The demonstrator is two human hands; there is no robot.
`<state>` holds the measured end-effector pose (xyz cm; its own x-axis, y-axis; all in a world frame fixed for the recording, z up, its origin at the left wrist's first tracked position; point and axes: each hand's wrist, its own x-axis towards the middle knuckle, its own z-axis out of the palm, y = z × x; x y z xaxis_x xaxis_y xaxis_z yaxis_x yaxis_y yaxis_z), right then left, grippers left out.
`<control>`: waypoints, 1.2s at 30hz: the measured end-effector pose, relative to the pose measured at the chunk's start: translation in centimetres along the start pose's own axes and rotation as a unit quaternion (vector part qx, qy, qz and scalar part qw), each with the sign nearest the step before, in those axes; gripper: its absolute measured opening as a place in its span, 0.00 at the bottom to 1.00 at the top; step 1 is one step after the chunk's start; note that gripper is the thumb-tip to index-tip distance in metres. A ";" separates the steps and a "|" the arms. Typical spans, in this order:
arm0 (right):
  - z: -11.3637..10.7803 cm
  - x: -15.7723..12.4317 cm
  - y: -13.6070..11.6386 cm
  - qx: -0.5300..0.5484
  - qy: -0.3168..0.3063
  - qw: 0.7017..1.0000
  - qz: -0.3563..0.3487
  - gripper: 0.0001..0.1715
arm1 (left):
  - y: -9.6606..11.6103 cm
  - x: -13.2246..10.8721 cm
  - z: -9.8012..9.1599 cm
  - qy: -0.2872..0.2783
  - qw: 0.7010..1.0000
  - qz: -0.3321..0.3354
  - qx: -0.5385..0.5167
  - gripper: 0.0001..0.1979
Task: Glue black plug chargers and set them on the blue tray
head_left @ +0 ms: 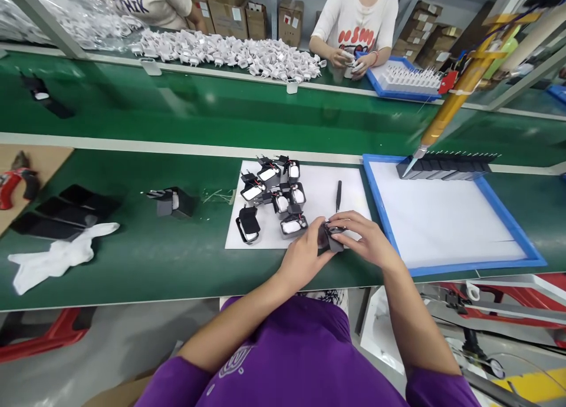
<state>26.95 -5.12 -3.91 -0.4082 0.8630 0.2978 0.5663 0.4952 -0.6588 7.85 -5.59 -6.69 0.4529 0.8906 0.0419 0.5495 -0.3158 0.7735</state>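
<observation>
Over the right front part of a white sheet (239,233), both hands hold a small black power adapter housing (333,239). My left hand (305,255) grips it from the left, with thumb and fingers closed round its side. Bent across its top and right side are the fingers of my right hand (365,239), which partly hide the piece. Several open black adapters (283,202) with white parts inside lie in a loose cluster left of my hands. Just beyond my fingers is a thin black tool (338,196).
To the right lies a blue-rimmed tray (384,218) with a row of black adapters (446,168) under a yellow arm's nozzle (413,162). Leftward are another adapter (173,203), black pieces (66,209), a white cloth (66,253) and red-handled pliers (17,180). Two people sit opposite behind white plugs (230,53).
</observation>
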 end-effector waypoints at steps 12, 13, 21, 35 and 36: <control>-0.9 1.1 0.7 0.025 -0.060 0.998 0.011 0.14 | -0.6 -0.1 0.0 0.003 0.999 -0.006 -0.051 0.33; -1.0 1.2 0.8 0.019 -0.060 0.998 0.011 0.14 | -0.6 -0.1 0.1 0.003 0.999 -0.005 -0.050 0.32; -1.0 1.4 0.9 0.012 -0.070 0.997 0.001 0.15 | -0.9 -0.1 0.2 0.006 0.999 0.006 -0.050 0.31; -0.7 1.7 1.3 0.086 -0.111 0.989 0.054 0.15 | -0.8 -0.1 0.2 0.002 0.999 -0.013 -0.048 0.33; -0.6 1.7 1.3 0.102 -0.116 0.985 0.079 0.15 | -0.8 -0.1 0.2 0.003 0.999 -0.013 -0.048 0.33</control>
<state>27.39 -2.91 -3.84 -0.4924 0.8699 0.0304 0.4896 0.3057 -0.8166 7.56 -5.48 -7.47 0.4343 0.9004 0.0246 0.4914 -0.2597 0.8313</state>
